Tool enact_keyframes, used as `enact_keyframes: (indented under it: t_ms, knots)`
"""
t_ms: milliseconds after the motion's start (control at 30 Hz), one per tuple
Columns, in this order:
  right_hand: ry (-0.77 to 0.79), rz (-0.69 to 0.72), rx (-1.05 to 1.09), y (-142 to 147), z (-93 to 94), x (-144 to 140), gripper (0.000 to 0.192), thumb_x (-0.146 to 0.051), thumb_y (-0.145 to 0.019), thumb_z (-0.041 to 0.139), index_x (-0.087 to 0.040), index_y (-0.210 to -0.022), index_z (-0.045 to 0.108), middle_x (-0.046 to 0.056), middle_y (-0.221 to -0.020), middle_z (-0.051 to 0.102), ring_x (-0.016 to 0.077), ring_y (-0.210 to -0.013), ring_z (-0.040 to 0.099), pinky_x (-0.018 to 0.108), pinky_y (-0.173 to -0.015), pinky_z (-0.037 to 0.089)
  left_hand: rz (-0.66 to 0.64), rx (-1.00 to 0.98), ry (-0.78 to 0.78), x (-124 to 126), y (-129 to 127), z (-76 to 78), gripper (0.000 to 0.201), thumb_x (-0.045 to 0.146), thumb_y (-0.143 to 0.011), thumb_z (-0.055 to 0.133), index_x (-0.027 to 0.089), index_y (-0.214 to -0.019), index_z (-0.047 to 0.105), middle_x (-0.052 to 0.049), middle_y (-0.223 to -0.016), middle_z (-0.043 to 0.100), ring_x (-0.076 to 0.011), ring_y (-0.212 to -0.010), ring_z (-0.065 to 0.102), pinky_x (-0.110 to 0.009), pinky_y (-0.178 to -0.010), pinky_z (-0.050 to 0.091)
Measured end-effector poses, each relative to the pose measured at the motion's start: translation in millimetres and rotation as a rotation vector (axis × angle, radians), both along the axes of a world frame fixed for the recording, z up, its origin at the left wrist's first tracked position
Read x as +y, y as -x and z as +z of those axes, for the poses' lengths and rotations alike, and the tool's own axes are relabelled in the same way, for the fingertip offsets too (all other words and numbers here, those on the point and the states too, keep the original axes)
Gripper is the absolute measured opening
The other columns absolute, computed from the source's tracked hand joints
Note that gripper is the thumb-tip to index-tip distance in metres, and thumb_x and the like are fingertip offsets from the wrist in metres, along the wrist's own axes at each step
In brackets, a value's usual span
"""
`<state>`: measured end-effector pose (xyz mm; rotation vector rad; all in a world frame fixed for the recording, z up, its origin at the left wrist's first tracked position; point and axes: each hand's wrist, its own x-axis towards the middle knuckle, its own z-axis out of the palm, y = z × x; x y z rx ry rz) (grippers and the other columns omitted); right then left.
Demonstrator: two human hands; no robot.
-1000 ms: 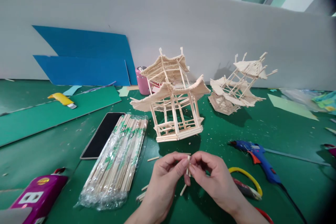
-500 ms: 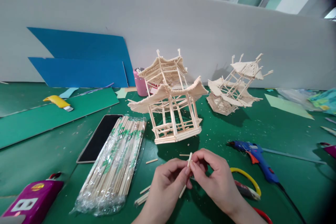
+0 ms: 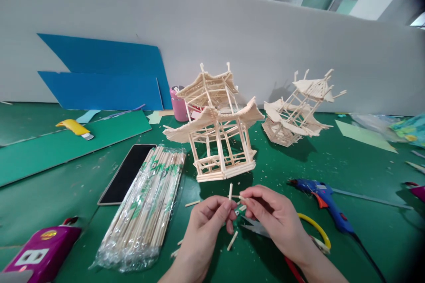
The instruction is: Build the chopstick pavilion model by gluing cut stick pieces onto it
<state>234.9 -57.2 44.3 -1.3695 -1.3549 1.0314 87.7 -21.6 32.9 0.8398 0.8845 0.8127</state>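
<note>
My left hand (image 3: 210, 225) is closed, its thumb and fingertips pinching a short wooden stick (image 3: 230, 191) that stands nearly upright. Just to its right, my right hand (image 3: 277, 214) is also closed in a pinch, and a small pale wooden stick piece (image 3: 242, 198) shows at its fingertips, mostly hidden. Under the right hand lie scissors (image 3: 257, 227) with red handles, blades pointing left. A loose cut stick (image 3: 233, 241) rests on the table between my wrists. Beyond both hands stands a pavilion model (image 3: 221, 141) built of wooden sticks.
A bag of wooden sticks (image 3: 146, 208) overlaps a dark phone (image 3: 124, 177) at left. A blue glue gun (image 3: 327, 199) and yellow-handled tool (image 3: 320, 228) lie right. Behind are a second stick model (image 3: 295, 117), pink cup (image 3: 179, 105) and yellow cutter (image 3: 75, 127). A purple power socket (image 3: 40, 252) sits front left.
My hands have moved apart from their joined pinch. The left hand keeps the upright stick and has shifted slightly left. More of the scissor blades and the loose stick below now shows.
</note>
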Motion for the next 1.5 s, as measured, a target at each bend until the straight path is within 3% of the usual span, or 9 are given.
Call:
enact_keyframes:
  t_ms: [133, 533, 767, 967, 1267, 1500]
  knots:
    - [-0.072, 0.03, -0.099, -3, 0.8, 0, 0.016, -0.024, -0.084, 0.05, -0.023, -0.091, 0.064, 0.003, -0.089, 0.059, 0.0131, -0.073, 0.058, 0.023, -0.065, 0.048, 0.026, 0.06, -0.077, 1, 4, -0.3, 0.018, 0.03, -0.072, 0.062, 0.012, -0.069, 0.064, -0.001, -0.058, 0.057, -0.0088, -0.05, 0.047, -0.02, -0.052, 0.035]
    - [-0.084, -0.017, -0.13, 4, -1.8, 1, 0.011, -0.024, -0.082, 0.054, -0.024, -0.091, 0.06, 0.0, -0.084, 0.059, 0.013, -0.075, 0.057, 0.022, -0.065, 0.045, -0.002, 0.131, -0.16, -1, 4, 0.3, 0.02, 0.033, -0.074, 0.058, 0.013, -0.072, 0.063, 0.0, -0.059, 0.054, -0.0092, -0.052, 0.045, -0.02, -0.052, 0.036]
    - [-0.162, 0.058, -0.237, 4, 5.3, 2, 0.015, -0.019, -0.084, 0.049, -0.022, -0.089, 0.062, 0.001, -0.083, 0.058, 0.0127, -0.077, 0.055, 0.022, -0.068, 0.043, 0.027, 0.187, -0.226, 0, 7, -3.5, 0.019, 0.032, -0.077, 0.055, 0.015, -0.076, 0.062, 0.001, -0.061, 0.053, -0.009, -0.053, 0.047, -0.019, -0.053, 0.036]
    - [-0.178, 0.16, -0.32, 3, 7.7, 3, 0.02, -0.016, -0.086, 0.045, -0.022, -0.096, 0.061, 0.003, -0.087, 0.054, 0.0118, -0.078, 0.054, 0.022, -0.068, 0.044, -0.077, 0.202, -0.306, 1, 6, -0.3, 0.023, 0.032, -0.077, 0.053, 0.013, -0.065, 0.058, 0.001, -0.059, 0.048, -0.0091, -0.052, 0.044, -0.02, -0.05, 0.035]
    - [-0.166, 0.036, -0.269, 7, 5.5, 3, 0.016, -0.016, -0.084, 0.048, -0.023, -0.094, 0.057, 0.0, -0.088, 0.058, 0.0116, -0.081, 0.056, 0.02, -0.071, 0.044, -0.145, 0.139, -0.204, -1, 3, -3.7, 0.022, 0.032, -0.076, 0.055, 0.012, -0.069, 0.058, 0.0, -0.061, 0.051, -0.0084, -0.051, 0.045, -0.02, -0.051, 0.035]
    - [-0.115, -0.038, -0.136, 14, -3.4, 2, 0.02, -0.021, -0.084, 0.049, -0.029, -0.103, 0.051, -0.003, -0.087, 0.058, 0.0087, -0.079, 0.056, 0.016, -0.071, 0.044, -0.165, 0.069, -0.145, -2, 4, -1.0, 0.023, 0.033, -0.076, 0.056, 0.011, -0.07, 0.057, 0.0, -0.06, 0.051, -0.0077, -0.051, 0.045, -0.02, -0.051, 0.035]
